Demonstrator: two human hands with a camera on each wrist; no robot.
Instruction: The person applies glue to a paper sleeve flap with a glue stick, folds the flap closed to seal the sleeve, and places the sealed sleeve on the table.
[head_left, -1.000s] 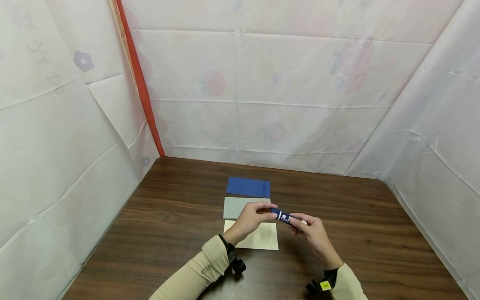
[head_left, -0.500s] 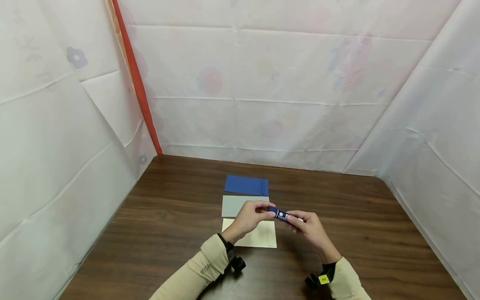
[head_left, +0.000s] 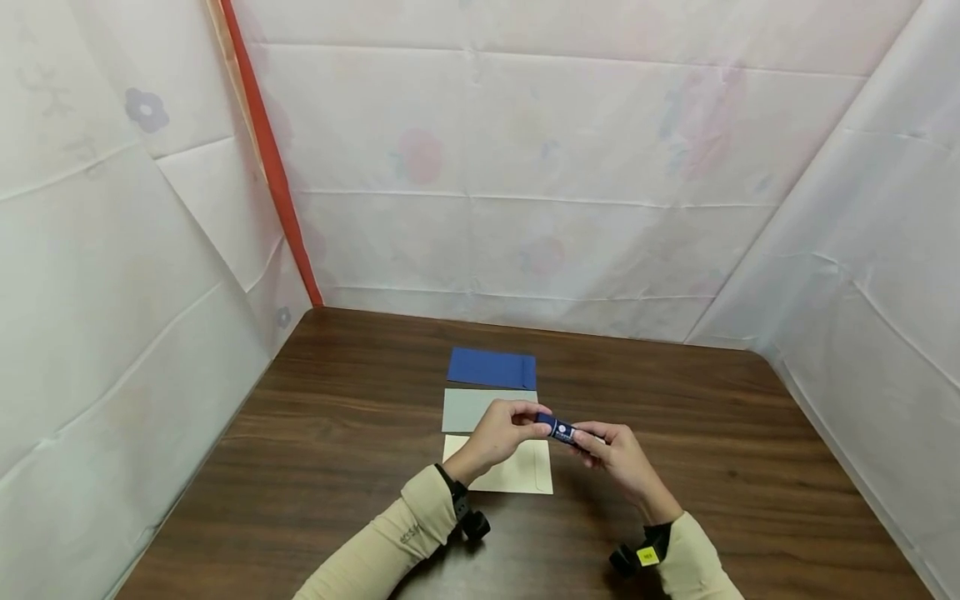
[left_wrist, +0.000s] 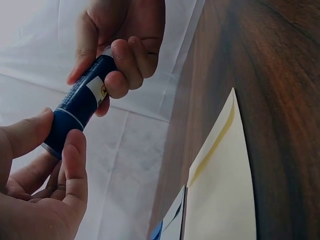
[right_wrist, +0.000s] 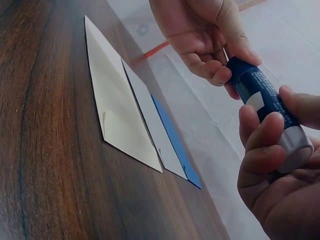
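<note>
A dark blue glue stick [head_left: 561, 430] with a pale base is held between both hands above the table, tilted. My left hand [head_left: 498, 435] pinches its dark blue cap end between thumb and fingers. My right hand [head_left: 621, 460] grips the body near the pale base [right_wrist: 297, 150], seen in the right wrist view. In the left wrist view a thin light line crosses the glue stick [left_wrist: 82, 97] where cap and body meet. Below the hands lies a cream envelope [head_left: 525, 468], partly covered by the left hand and wrist.
A grey-green envelope [head_left: 474, 410] and a blue envelope [head_left: 492, 368] lie in a column behind the cream one on the dark wooden table [head_left: 337, 433]. White patterned sheets [head_left: 480, 167] hang along the back and both sides. A camera is strapped to each wrist.
The head view has shifted slightly, so the scene sits a little higher. Both hands keep the same hold on the glue stick, with hardly any movement.
</note>
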